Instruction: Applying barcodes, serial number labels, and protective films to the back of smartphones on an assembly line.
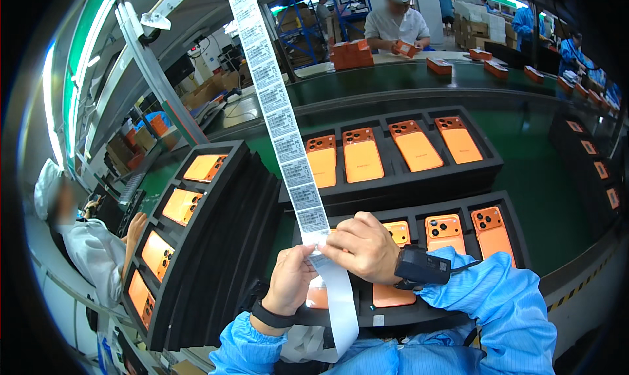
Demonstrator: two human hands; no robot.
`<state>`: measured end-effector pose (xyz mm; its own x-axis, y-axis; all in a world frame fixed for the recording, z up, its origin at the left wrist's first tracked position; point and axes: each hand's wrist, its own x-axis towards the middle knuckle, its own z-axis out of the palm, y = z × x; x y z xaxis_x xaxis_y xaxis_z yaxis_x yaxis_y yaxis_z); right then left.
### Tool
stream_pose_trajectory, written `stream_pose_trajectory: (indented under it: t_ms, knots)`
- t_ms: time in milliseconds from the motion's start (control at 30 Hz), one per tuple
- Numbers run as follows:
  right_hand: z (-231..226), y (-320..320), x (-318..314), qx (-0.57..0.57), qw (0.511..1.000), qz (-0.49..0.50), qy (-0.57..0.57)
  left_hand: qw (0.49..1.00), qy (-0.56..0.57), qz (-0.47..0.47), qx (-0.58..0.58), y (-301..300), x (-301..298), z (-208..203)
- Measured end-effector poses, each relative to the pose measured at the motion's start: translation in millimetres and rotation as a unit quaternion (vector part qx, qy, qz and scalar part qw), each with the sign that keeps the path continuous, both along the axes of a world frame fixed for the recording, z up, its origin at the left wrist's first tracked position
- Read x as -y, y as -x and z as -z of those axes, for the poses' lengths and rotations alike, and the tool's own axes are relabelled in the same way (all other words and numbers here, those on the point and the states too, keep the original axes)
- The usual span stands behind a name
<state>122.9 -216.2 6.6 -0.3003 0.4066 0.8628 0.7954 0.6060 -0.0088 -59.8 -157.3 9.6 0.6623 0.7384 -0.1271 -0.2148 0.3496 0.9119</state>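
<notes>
A long strip of printed labels (282, 129) runs down from the top of the view to my hands. Its blank white backing (342, 309) curls below them toward my body. My left hand (290, 280) is closed, thumb and fingers pinching the strip's left edge. From the right, my right hand (365, 247) pinches the strip at the same height, fingers bent over a label. Both hands are above the nearest black foam tray (517, 244), which holds orange phones (493, 234) lying camera side up in slots. Hands and strip partly cover the phones on its left.
Another black tray (491, 162) of orange phones lies beyond. A tall stack of trays (216, 244) stands at the left, beside a seated person (92, 244). Across the green conveyor (537, 172), another person (398, 24) handles an orange box (406, 49). More trays (576, 145) sit far right.
</notes>
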Motion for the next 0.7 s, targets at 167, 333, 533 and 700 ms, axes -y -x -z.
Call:
stream_pose_trajectory:
  t_ms: [167, 333, 533, 700]
  knots:
    - [-0.3, 2.3, 6.3, 0.055, 0.995, 0.020, -0.082, 0.998, 0.010, -0.045, 0.033, -1.7, 8.7, 0.0]
    - [1.6, -3.3, 16.2, 0.050, 0.992, 0.001, -0.115, 0.997, 0.008, -0.060, 0.039, -13.2, 19.0, -11.0]
    - [-46.5, -42.8, 78.7, -0.186, 0.978, -0.082, 0.034, 0.987, -0.138, -0.086, 0.006, -8.2, -17.9, -5.6]
    - [-42.4, -126.1, 147.6, -0.119, 0.987, 0.041, 0.103, 0.773, -0.565, -0.200, -0.210, -32.1, 28.4, -47.0]
